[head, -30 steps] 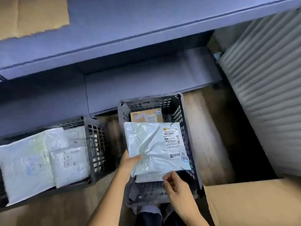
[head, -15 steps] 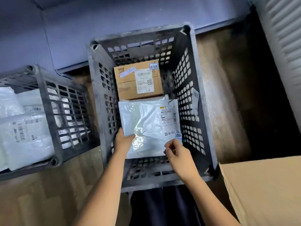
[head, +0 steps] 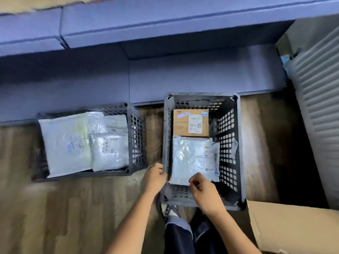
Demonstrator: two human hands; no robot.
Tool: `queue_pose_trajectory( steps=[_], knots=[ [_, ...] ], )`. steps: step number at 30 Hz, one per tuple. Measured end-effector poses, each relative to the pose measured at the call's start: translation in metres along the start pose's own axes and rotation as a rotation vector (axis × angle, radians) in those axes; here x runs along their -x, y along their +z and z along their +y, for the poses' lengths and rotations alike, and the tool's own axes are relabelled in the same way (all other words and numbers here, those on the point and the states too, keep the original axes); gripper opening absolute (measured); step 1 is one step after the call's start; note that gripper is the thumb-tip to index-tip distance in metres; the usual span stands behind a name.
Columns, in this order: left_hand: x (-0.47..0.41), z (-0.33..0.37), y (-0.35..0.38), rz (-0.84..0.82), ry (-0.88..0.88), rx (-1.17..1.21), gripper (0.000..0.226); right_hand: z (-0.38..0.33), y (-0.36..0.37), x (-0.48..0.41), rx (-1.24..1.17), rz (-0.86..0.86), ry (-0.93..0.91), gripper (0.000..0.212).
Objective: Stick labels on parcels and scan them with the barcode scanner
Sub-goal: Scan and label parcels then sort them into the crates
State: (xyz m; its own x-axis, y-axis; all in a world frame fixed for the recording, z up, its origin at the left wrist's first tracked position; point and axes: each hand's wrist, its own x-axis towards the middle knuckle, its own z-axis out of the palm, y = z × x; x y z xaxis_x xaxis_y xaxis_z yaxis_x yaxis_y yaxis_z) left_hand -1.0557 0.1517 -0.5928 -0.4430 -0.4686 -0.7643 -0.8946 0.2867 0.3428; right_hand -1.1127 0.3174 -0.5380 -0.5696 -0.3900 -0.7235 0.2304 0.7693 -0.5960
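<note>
Where parcel (head: 187, 160) lies (crated), label (head: 211, 156) shows.

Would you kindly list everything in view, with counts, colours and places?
left crate: 1, dark grey, left
right crate: 1, dark grey, centre
white mailers: at least 3, white, in left crate
silver mailer: 1, silver, right crate, near end
cardboard box: 1, brown, right crate, far end
open carton: 1, brown, bottom right
shelf: 1, blue-grey, top
ribbed panel: 1, grey, right edge
left hand: 1, by right crate's left rim
right hand: 1, over silver mailer's near edge
</note>
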Motion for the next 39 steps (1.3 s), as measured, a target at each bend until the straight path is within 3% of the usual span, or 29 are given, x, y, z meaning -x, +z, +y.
queue_pose_trajectory(
  steps=[10, 23, 29, 36, 39],
  knots=[
    [0.058, -0.064, -0.175, 0.184, -0.107, 0.140, 0.011, -0.155, 0.042, 0.036, 0.244, -0.182, -0.138, 0.014],
    [-0.070, -0.211, -0.280, 0.279, -0.173, 0.205, 0.036, -0.245, 0.225, -0.067, 0.360, -0.223, -0.049, 0.015],
    [-0.134, -0.289, -0.311, 0.369, -0.383, 0.292, 0.067, -0.265, 0.299, -0.104, 0.333, -0.254, 0.014, 0.019],
    [-0.165, -0.302, -0.301, 0.233, -0.366, 0.467, 0.097, -0.262, 0.333, -0.122, 0.370, -0.286, 0.040, 0.019],
    [-0.171, -0.307, -0.301, 0.147, -0.416, 0.472, 0.088, -0.263, 0.337, -0.123, 0.371, -0.279, 0.054, 0.018]
  ],
)
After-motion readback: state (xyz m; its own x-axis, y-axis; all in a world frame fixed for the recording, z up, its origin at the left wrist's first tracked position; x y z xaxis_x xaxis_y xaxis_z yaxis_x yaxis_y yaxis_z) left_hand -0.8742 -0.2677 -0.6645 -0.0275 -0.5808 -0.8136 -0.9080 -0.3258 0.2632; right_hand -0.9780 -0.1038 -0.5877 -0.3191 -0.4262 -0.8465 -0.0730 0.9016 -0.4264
